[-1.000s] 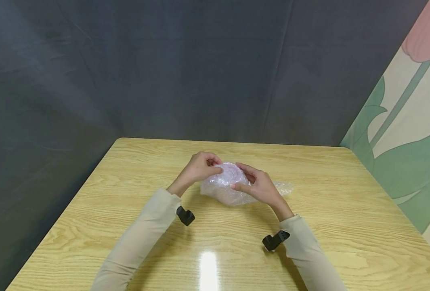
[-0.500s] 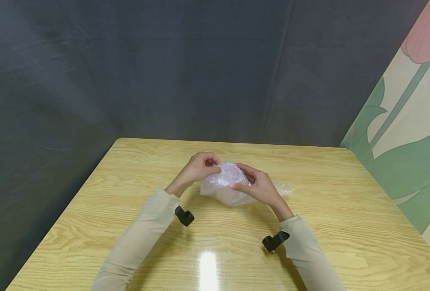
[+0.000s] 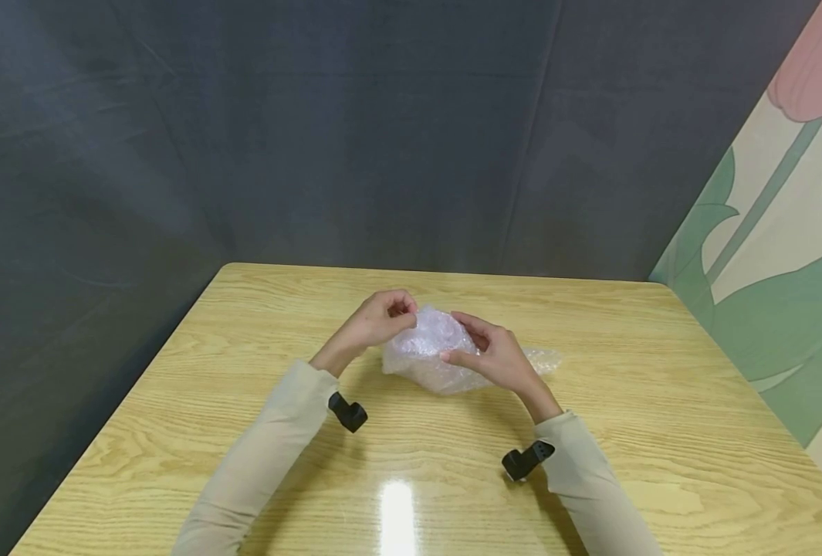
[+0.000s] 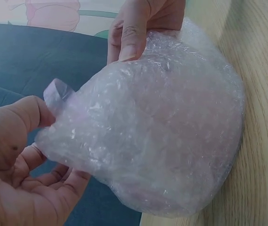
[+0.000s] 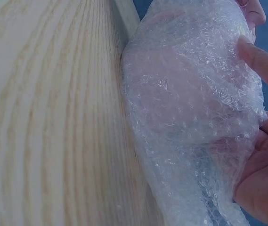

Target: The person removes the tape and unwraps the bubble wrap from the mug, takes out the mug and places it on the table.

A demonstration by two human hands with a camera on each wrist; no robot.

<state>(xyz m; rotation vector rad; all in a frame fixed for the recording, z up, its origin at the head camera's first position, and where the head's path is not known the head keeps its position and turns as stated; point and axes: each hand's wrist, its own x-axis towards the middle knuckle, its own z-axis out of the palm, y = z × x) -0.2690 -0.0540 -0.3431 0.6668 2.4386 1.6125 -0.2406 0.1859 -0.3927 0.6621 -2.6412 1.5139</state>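
A bundle in clear bubble wrap (image 3: 424, 363) sits on the wooden table, with something pale pink showing faintly through the layers. My left hand (image 3: 383, 318) pinches the wrap's upper left corner between thumb and fingers. In the left wrist view a small translucent strip of tape (image 4: 57, 94) sticks up beside that hand's fingertip. My right hand (image 3: 497, 355) holds the bundle from the right, thumb on the near side and fingers over the top. Seen from the right wrist, the bubble wrap (image 5: 190, 94) bulges round on the table side. The wrapped thing's shape is hidden.
A loose tail of bubble wrap (image 3: 544, 360) lies to the right, behind the right hand. The wooden table (image 3: 279, 309) ends at a dark cloth (image 3: 383, 154) at the back and left. A painted flower wall (image 3: 786, 293) stands on the right.
My left hand has drawn slightly left, lifting the wrap's top edge into a small peak. The right hand and the bundle have stayed in place.
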